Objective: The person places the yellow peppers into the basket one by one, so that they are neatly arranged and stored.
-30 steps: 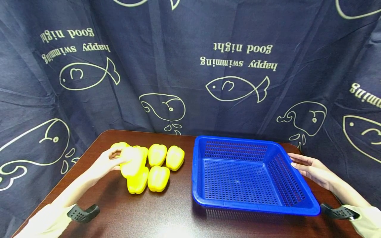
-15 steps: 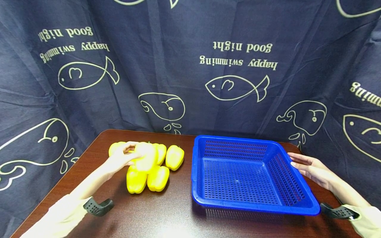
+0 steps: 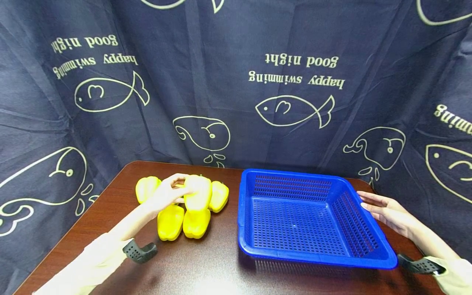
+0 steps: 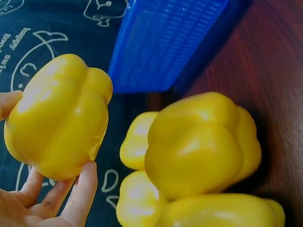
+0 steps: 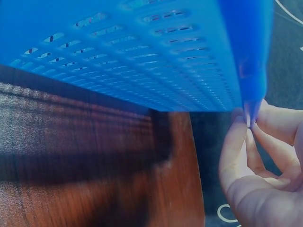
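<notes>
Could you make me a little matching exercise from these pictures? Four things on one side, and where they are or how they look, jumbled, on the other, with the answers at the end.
Column one
1. left hand
2. right hand
3. basket
4. cloth

Column two
A. dark, hanging beyond the table
B. holding a yellow pepper
C. blue, pierced with many small holes
D. pinching the rim of something

Right pairs
1 - B
2 - D
3 - C
4 - A
</notes>
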The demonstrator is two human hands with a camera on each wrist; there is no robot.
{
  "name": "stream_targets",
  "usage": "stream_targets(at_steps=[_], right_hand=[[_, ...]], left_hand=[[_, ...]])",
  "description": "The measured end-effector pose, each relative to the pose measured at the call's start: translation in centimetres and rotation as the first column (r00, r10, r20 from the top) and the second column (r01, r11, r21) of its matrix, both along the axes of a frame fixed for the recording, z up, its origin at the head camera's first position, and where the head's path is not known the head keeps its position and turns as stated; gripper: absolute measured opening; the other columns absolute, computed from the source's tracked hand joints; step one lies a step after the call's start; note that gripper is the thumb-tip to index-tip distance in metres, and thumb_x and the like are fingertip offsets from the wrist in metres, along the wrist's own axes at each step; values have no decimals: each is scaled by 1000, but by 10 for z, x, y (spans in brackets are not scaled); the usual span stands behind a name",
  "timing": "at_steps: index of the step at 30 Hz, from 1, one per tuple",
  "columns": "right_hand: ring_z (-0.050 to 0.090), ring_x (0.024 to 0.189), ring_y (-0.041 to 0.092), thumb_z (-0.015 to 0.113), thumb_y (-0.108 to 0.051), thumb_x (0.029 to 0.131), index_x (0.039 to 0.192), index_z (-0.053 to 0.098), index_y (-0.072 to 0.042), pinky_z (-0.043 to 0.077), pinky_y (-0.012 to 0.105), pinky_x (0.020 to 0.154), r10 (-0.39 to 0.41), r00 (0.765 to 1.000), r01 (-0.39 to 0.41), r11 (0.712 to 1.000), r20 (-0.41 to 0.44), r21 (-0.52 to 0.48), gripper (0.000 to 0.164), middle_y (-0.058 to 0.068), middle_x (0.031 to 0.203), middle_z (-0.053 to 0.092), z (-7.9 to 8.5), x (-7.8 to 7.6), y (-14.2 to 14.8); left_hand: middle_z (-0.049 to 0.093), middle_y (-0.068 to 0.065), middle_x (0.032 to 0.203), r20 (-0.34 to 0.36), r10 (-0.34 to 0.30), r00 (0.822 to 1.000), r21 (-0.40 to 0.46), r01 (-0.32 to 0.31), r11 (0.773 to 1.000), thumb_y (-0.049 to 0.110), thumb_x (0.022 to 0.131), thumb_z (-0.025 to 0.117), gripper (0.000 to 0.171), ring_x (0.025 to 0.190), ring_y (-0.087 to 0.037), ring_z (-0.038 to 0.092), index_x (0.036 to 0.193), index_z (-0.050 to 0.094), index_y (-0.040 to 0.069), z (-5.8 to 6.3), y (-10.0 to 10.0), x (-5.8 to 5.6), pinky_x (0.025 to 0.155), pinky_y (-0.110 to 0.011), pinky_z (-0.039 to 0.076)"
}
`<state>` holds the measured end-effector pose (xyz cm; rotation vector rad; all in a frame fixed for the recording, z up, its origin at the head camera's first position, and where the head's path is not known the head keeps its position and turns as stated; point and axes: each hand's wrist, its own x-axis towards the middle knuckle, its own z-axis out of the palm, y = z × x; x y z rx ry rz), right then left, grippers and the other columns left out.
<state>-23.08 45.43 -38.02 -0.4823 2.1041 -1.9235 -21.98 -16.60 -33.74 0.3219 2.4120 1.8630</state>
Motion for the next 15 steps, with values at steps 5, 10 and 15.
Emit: stream_targets(at_steps=[5,10,15], right_hand=[[65,104,3,39,5,99,122,60,-28,55,20,81,5,1000,-5,1000,-3,-16,45,-17,120,65,-1,0,1],[66,103,5,40,4,99,122,60,-29,56,21,80,0,1000,0,1000,16,-16,45,-16,119,65,-1,1,1],[67,102,6,40,2,100,121,60,-30,56,22,80,-22,999,22,1000,29,3,43,-17,118,66,0,1,0]], left_hand=[[58,-16,114,0,18,1000,-27,-18,999,8,87,64,51,85,-2,57,131,44,-8,2,14,-3,71,-21,54],[57,-21,118,23,8,1000,-19,-8,1000,9,87,64,51,87,-5,60,131,45,-7,5,29,-7,77,-28,57],[56,-23,120,35,9,999,-33,-8,999,11,87,65,50,88,-10,61,131,47,-5,7,42,-10,80,-34,58]])
